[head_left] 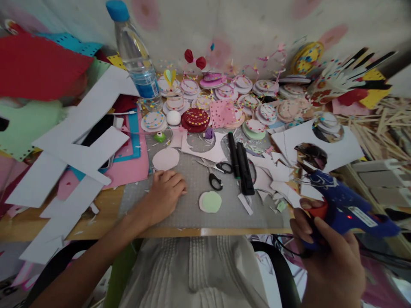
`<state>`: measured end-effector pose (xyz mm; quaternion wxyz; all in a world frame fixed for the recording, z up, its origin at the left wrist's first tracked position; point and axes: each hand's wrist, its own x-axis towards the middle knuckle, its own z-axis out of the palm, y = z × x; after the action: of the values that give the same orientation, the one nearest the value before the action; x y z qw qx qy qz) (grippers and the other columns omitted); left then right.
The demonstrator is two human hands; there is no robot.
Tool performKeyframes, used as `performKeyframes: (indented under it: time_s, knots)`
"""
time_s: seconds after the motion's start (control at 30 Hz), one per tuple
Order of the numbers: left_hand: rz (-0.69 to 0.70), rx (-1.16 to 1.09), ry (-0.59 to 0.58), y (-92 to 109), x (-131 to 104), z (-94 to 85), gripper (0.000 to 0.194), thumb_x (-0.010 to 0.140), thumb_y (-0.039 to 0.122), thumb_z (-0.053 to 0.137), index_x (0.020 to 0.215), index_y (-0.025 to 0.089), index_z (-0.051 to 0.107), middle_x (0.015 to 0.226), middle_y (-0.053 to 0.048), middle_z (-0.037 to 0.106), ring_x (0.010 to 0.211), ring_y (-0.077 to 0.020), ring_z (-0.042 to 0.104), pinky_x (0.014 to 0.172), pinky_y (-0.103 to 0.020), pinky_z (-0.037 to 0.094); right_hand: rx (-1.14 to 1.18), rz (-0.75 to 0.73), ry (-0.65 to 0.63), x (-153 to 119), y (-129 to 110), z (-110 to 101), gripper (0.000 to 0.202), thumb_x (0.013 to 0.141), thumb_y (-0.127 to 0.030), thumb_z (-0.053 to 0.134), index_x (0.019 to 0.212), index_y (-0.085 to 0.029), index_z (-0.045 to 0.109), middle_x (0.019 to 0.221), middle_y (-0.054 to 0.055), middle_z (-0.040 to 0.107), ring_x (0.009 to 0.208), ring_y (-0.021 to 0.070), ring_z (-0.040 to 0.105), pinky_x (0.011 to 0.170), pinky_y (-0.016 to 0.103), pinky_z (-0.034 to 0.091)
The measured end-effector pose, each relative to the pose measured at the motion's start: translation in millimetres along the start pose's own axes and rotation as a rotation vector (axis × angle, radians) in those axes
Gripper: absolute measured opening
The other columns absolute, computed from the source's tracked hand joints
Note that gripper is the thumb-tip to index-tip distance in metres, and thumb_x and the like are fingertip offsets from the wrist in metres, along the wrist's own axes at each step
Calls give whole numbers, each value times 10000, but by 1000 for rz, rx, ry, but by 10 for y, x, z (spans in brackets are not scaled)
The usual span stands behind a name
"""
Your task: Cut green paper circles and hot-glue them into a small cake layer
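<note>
My right hand [330, 252] is wrapped round the grip of a blue glue gun [346, 201], which has an orange trigger and a lit red light. Its nozzle points left over scraps of paper. My left hand [167, 192] rests on the grey cutting mat [189, 218], fingers loosely bent, at the lower edge of a white paper circle [166, 159]. Whether the fingertips touch that circle is hard to tell. Between my hands lies a small pale green paper disc [212, 201] on a white one. Black-handled scissors [216, 175] lie half-spread above it.
A black utility knife [245, 169] and a black pen [233, 154] lie mid-mat. Decorated paper hats [195, 119] crowd the back. A water bottle [138, 60] stands behind white paper strips [80, 149]. Wooden sticks [385, 128] and a cup of glue sticks [327, 90] occupy the right.
</note>
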<state>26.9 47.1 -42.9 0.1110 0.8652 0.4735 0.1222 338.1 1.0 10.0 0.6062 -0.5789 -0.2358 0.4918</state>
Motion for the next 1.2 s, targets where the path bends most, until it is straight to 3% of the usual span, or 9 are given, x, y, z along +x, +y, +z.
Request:
performKeyframes:
  time_s: [0.37, 0.5, 0.73, 1.03, 1.2]
  knots:
    - [-177, -96, 109, -4, -178, -210, 143, 949, 192, 456, 913, 188, 594, 980, -74, 628, 950, -260, 466, 814, -414, 305, 82, 5, 6, 7, -43, 96, 268, 595, -97, 703, 838, -164, 614, 818, 12, 450, 532, 63, 381, 362, 161, 268]
    - [-102, -31, 84, 30, -146, -120, 117, 931, 268, 549, 981, 200, 630, 1016, -63, 659, 977, -262, 495, 851, -425, 306, 92, 8, -4, 10, -25, 94, 257, 610, -94, 698, 846, -153, 616, 821, 15, 452, 546, 60, 391, 380, 152, 283]
    - [-30, 130, 91, 106, -34, 106, 201, 952, 137, 455, 845, 154, 624, 880, -77, 660, 876, -250, 518, 805, -419, 325, 85, 9, 14, -20, -29, 73, 241, 615, -106, 692, 838, -156, 617, 824, 17, 470, 527, 63, 384, 356, 161, 282]
    - [-61, 36, 43, 96, -131, -32, 187, 924, 105, 440, 817, 168, 579, 878, -74, 639, 857, -247, 498, 774, -414, 318, 60, 0, -7, 0, -32, 38, 234, 624, -124, 701, 839, -164, 620, 801, 11, 468, 507, 70, 375, 322, 167, 271]
    - [-91, 14, 92, 95, -184, -21, 141, 954, 211, 486, 928, 186, 622, 976, -71, 676, 924, -253, 524, 818, -427, 307, 106, -6, -22, 7, -16, 17, 249, 626, -97, 701, 855, -149, 618, 835, 19, 469, 546, 58, 404, 374, 140, 322]
